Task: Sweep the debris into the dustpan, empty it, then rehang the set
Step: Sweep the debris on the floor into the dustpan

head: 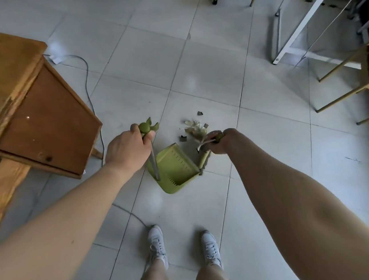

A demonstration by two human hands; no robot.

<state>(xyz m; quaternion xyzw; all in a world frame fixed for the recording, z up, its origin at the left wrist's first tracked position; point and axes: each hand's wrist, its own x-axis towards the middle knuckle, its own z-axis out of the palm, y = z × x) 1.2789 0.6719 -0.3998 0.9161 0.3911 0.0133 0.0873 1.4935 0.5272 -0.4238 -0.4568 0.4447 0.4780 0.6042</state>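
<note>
At the centre of the frame, on the pale tiled floor (195, 87), we see a green dustpan (174, 168) resting with its open mouth turned toward the upper right. Our left hand (127, 150) curls round the top of the dustpan's grey pole (154, 164), just below its green hook end (148, 126), and the pole runs down to the pan's rear. Our right hand (220, 142) grips the top of the broom handle (209, 142); the broom head (203, 162) sits just beside the pan's right edge, mostly hidden under the hand, so we cannot tell whether its bristles touch the pan. Above the pan's mouth, near the right hand, lies the debris (195, 128): a crumpled pale scrap with a few small dark bits scattered about it, all on the floor and none visibly inside the pan. At the left of the frame stands a wooden desk (19, 109), with a thin cable (88, 82) trailing along the floor beside it. At the upper right are white metal frame legs (290, 40) and, lower at the right edge, a chair with brass-coloured legs (354, 88). At the bottom centre we see our two white shoes (182, 247), set apart, below the pan.
</note>
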